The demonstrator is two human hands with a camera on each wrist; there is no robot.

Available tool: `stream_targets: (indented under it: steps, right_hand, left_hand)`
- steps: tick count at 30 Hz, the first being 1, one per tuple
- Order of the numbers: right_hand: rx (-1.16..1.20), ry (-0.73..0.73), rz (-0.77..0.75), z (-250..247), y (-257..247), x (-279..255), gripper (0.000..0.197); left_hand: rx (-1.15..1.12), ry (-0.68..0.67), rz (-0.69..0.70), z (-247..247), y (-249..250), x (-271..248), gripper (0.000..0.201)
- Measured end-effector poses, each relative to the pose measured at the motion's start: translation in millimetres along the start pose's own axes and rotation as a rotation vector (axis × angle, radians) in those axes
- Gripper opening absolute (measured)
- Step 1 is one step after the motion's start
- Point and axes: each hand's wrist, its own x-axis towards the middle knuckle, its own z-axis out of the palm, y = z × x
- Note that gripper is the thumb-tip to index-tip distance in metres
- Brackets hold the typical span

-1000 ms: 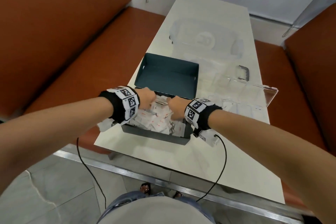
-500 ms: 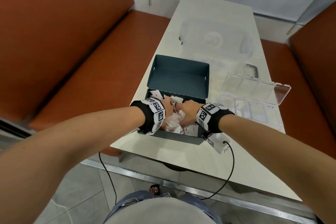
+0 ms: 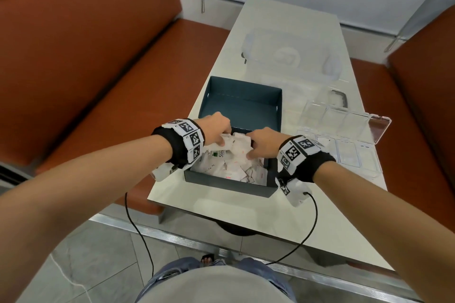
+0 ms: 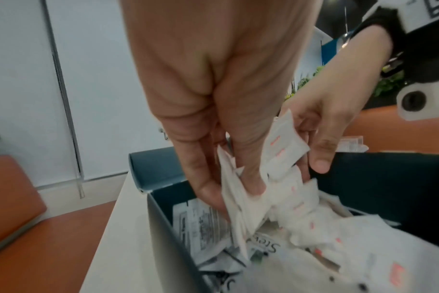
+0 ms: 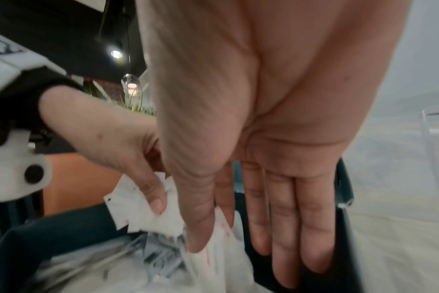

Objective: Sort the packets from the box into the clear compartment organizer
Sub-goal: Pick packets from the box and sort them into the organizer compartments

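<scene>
A dark teal box [image 3: 226, 183] near the table's front edge holds several white packets [image 3: 231, 171], some with red marks. Both hands are over its far side, holding one bunch of packets [image 3: 237, 145] between them. My left hand [image 3: 219, 130] pinches white packets [image 4: 241, 200] between thumb and fingers [image 4: 208, 188]. My right hand [image 3: 258, 145] pinches a red-marked packet [image 5: 218, 255] between thumb and forefinger, its other fingers [image 5: 283, 228] straight. The clear compartment organizer [image 3: 349, 130] lies open to the right of the box.
The box's teal lid [image 3: 241, 106] lies upturned just behind the box. A clear plastic container [image 3: 290, 54] sits farther back on the white table [image 3: 221, 214]. Orange benches [image 3: 98, 69] flank the table. Cables hang from both wrist cameras.
Both hands were buried among the packets in the box. They have now come up toward its far side with a bunch of packets held between them.
</scene>
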Motion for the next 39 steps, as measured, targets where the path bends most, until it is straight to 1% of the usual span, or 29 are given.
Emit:
stream_targets:
  steps: [2,5,6,8,10,12,13,15,16,18,20,24,25,27,30,32,34,37,38,39]
  right_hand:
    - [0.048,0.049,-0.007,-7.8,5.7,-5.1,0.038]
    - [0.173,0.104,-0.009,-17.1,15.7,-13.6,0.052]
    - [0.220,0.130,-0.006,-19.6,18.9,-16.4,0.052]
    - [0.341,0.227,-0.001,-22.2,23.8,-21.3,0.048]
    - [0.516,0.354,-0.010,-23.1,24.2,-26.1,0.043]
    - [0.733,0.411,-0.040,-23.1,19.9,-31.0,0.038]
    - [0.861,0.398,-0.052,-23.1,16.1,-33.1,0.037]
    - [1.104,0.310,-0.047,-23.7,8.4,-35.4,0.037]
    - [1.199,0.261,-0.049,-23.6,5.4,-35.7,0.037]
    - [1.307,0.199,-0.082,-21.4,1.6,-34.4,0.035]
    - [1.378,0.192,-0.122,-18.3,-1.1,-32.4,0.032]
    - [1.582,0.256,-0.172,-15.2,-2.0,-30.5,0.033]
    - [1.621,0.269,-0.174,-14.8,-1.7,-30.0,0.033]
    - [1.665,0.289,-0.161,-14.9,-0.3,-28.7,0.030]
    - [1.683,0.315,-0.138,-15.0,-1.0,-26.5,0.029]
    - [1.691,0.328,-0.112,-14.7,-0.9,-24.9,0.030]
    - [1.699,0.335,-0.070,-14.6,1.4,-24.1,0.028]
    - [1.723,0.340,-0.037,-16.6,8.1,-24.7,0.026]
    - [1.734,0.333,-0.044,-17.8,11.1,-25.5,0.027]
    - [1.740,0.315,-0.060,-18.9,14.0,-26.4,0.028]
  left_hand:
    - [-0.051,0.030,0.010,-0.5,-2.8,-2.6,0.016]
    - [-0.125,0.086,0.035,-4.0,-9.2,-8.3,0.017]
    - [-0.148,0.109,0.042,-6.3,-11.5,-9.9,0.015]
    - [-0.214,0.163,0.045,-11.5,-15.7,-12.6,0.018]
    - [-0.298,0.211,0.055,-16.9,-18.7,-14.6,0.023]
    - [-0.385,0.227,0.083,-22.2,-19.1,-16.7,0.024]
    - [-0.420,0.229,0.101,-24.8,-17.9,-17.6,0.022]
    - [-0.465,0.238,0.134,-29.5,-13.1,-17.5,0.020]
    - [-0.484,0.247,0.144,-31.0,-10.5,-16.4,0.019]
    - [-0.539,0.274,0.154,-32.1,-5.7,-13.6,0.020]
    - [-0.622,0.325,0.153,-30.0,-1.8,-9.6,0.021]
    - [-0.862,0.477,0.119,-23.7,6.2,-1.0,0.022]
    - [-0.912,0.509,0.099,-22.3,8.6,1.0,0.021]
    - [-0.972,0.530,0.040,-20.7,15.5,5.2,0.018]
    - [-1.008,0.474,-0.010,-17.7,27.1,8.6,0.033]
    - [-1.053,0.404,-0.011,-16.0,33.3,10.6,0.043]
    - [-1.032,0.350,-0.011,-15.7,36.7,12.6,0.047]
    - [-0.913,0.347,-0.037,-19.6,34.7,14.0,0.052]
    - [-0.948,0.363,-0.043,-21.5,32.0,14.1,0.054]
    - [-1.037,0.380,-0.062,-23.5,29.0,14.3,0.056]
